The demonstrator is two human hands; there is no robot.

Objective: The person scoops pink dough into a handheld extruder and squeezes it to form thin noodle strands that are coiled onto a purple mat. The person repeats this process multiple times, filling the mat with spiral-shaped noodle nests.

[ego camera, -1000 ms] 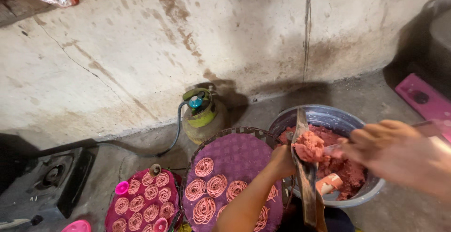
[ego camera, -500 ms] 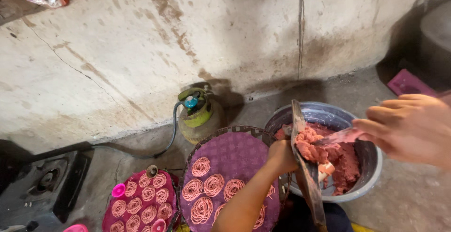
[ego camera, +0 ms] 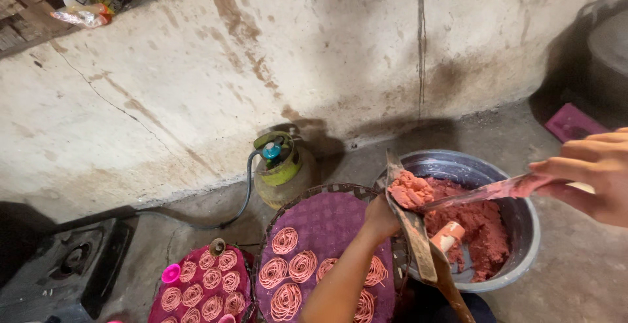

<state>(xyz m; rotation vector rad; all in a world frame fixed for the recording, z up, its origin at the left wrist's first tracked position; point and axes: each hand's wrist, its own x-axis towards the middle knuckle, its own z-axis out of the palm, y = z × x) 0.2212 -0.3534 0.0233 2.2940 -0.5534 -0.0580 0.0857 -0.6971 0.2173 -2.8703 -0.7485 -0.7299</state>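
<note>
From the head camera I look down at a concrete floor (ego camera: pixel 575 257) along a stained wall. My left hand (ego camera: pixel 381 218) is closed around the upper part of a long wooden press (ego camera: pixel 418 231), which slants from the rim of a grey plastic basin (ego camera: pixel 523 228) down toward my lap. A lump of pink dough (ego camera: pixel 407 191) sits at the top end of the press, touching it. My right hand (ego camera: pixel 592 178) is curled shut on the handle of a flat spatula (ego camera: pixel 481 193), its blade smeared pink and its tip reaching the lump. More of the same dough fills the basin, and a pale cylindrical piece (ego camera: pixel 447 236) stands in it just beside the press.

Left of the basin a round woven tray with a purple cloth (ego camera: pixel 327 221) carries coiled noodle rounds (ego camera: pixel 285 239); a second, smaller tray (ego camera: pixel 203 287) lies beside it, with a small pink cup (ego camera: pixel 171 273) at its edge. A green gas cylinder (ego camera: pixel 281 169) stands against the wall, its hose running to a dark stove (ego camera: pixel 72 264) at the far left.

As I judge it, the lump rides high on a tilted press: a hard push from the spatula could tip it onto the tray of rounds or the floor. The press also leans close over the tray, so a slip of my left grip might crush the nearest coils.
</note>
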